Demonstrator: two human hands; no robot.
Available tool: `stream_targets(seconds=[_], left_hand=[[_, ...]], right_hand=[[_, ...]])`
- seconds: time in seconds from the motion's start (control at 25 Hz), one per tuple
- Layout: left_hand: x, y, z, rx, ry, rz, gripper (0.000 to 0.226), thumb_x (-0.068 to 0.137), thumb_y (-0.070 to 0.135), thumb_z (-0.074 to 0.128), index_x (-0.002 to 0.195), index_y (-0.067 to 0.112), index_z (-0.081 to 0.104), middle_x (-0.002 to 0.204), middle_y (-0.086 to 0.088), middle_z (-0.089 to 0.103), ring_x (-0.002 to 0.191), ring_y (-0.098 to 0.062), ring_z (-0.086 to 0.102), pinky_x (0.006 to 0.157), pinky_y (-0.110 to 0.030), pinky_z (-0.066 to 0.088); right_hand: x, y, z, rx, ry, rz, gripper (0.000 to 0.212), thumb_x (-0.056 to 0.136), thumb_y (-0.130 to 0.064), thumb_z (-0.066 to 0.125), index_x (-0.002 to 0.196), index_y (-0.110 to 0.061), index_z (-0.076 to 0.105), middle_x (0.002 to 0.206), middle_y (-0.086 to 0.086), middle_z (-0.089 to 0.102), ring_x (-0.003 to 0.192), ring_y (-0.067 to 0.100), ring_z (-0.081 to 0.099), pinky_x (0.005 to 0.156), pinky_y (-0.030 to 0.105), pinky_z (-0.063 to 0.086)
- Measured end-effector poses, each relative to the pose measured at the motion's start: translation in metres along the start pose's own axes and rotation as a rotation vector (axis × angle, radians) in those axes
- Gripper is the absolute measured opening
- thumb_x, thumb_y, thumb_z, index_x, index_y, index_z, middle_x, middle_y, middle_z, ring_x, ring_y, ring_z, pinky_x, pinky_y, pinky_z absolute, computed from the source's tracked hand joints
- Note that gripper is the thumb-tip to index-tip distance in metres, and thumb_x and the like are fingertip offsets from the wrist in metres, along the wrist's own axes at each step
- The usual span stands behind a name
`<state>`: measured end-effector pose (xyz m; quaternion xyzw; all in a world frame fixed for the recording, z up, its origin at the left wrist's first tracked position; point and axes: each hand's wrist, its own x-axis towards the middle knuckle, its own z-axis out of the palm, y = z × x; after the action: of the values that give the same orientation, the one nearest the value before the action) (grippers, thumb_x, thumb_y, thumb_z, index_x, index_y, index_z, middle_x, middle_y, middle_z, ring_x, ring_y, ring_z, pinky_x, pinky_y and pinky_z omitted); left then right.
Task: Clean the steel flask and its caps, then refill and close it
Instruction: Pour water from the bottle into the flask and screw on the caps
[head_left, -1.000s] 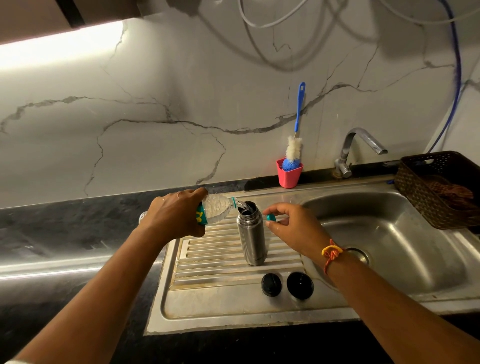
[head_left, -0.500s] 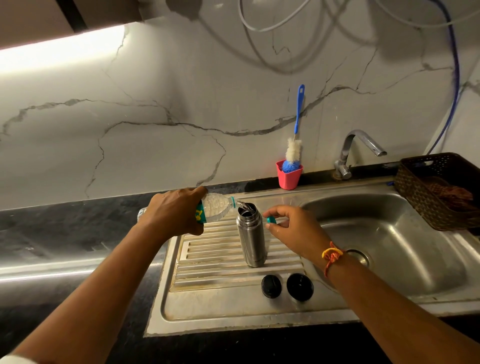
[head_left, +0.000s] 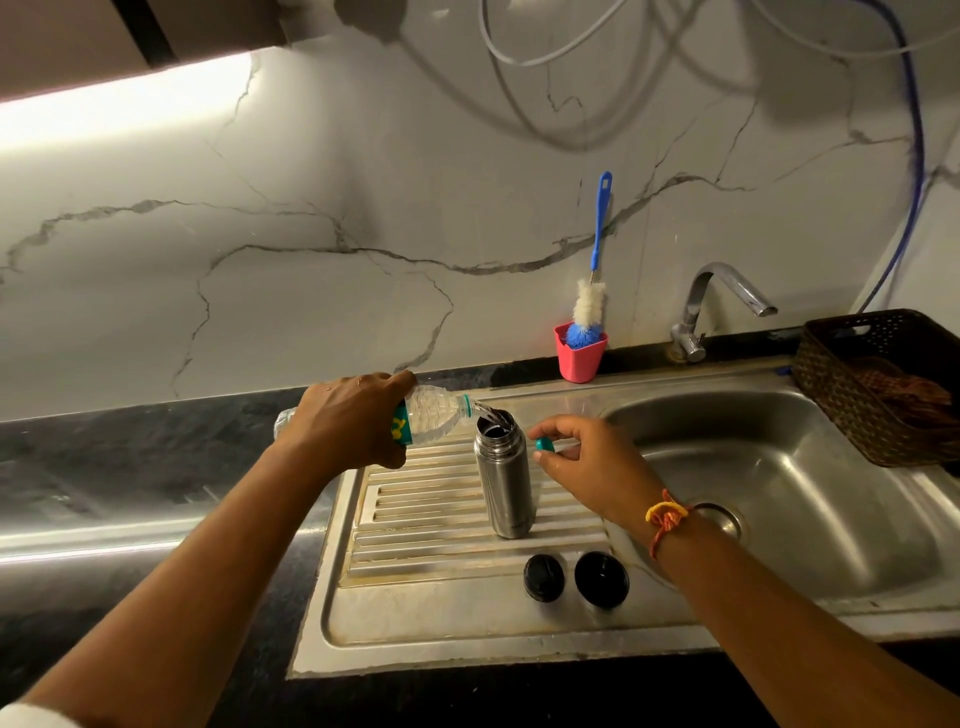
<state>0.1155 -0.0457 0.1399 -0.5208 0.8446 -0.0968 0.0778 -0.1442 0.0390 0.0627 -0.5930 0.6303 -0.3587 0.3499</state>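
Head view: refill step, water going from bottle into open flask.

Steel flask (head_left: 506, 483) stands upright and uncapped on the ribbed drainboard (head_left: 415, 499), so spills likely run toward the sink basin (head_left: 779, 467). Left hand (head_left: 345, 423) wraps the plastic water bottle (head_left: 434, 415), tipped nearly flat with its mouth just over the flask opening; a thin stream is visible. Right hand (head_left: 597, 467) pinches the teal bottle cap (head_left: 544, 444) between thumb and fingertips, just beside the flask neck, not touching the flask; probably parked there to recap the bottle. Inner cap (head_left: 543, 578) and outer cap (head_left: 601, 579), both black, lie side by side in front of the flask, off it and within reach for closing. Bottle brush (head_left: 589, 306) is back in the pink cup (head_left: 579, 358), so cleaning looks done. Fill level not readable.
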Motion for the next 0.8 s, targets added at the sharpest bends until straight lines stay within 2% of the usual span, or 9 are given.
stream_targets(seconds=[0.24,0.52,0.8], left_hand=[[0.0040,-0.0015,-0.0012,0.011,0.005,0.012,0.079,0.084,0.045,0.079,0.149,0.029,0.036,0.135,0.002,0.061,0.112,-0.019,0.064,0.075,-0.025,0.050],[0.0079,-0.0048,-0.0008,0.026,0.001,0.024,0.080,0.083,0.043,0.080,0.148,0.029,0.036,0.134,0.003,0.061,0.112,-0.019,0.064,0.073,-0.024,0.049],[0.0092,-0.0060,-0.0031,0.065,0.008,0.031,0.081,0.083,0.044,0.080,0.148,0.029,0.036,0.132,0.003,0.062,0.111,-0.018,0.064,0.073,-0.024,0.047]], right_hand=[[0.0020,0.0008,-0.0003,0.015,-0.005,0.003,0.027,0.091,-0.016,0.067,0.118,-0.023,0.067,0.126,0.002,0.064,0.100,0.015,0.066,0.086,0.028,0.057],[0.0042,0.0032,-0.0013,0.012,-0.010,-0.003,0.027,0.091,-0.016,0.067,0.117,-0.023,0.067,0.124,0.002,0.065,0.096,0.015,0.068,0.083,0.032,0.059],[0.0069,0.0051,-0.0010,0.004,-0.014,0.001,0.026,0.091,-0.017,0.067,0.115,-0.025,0.067,0.123,0.000,0.065,0.092,0.011,0.067,0.080,0.029,0.059]])
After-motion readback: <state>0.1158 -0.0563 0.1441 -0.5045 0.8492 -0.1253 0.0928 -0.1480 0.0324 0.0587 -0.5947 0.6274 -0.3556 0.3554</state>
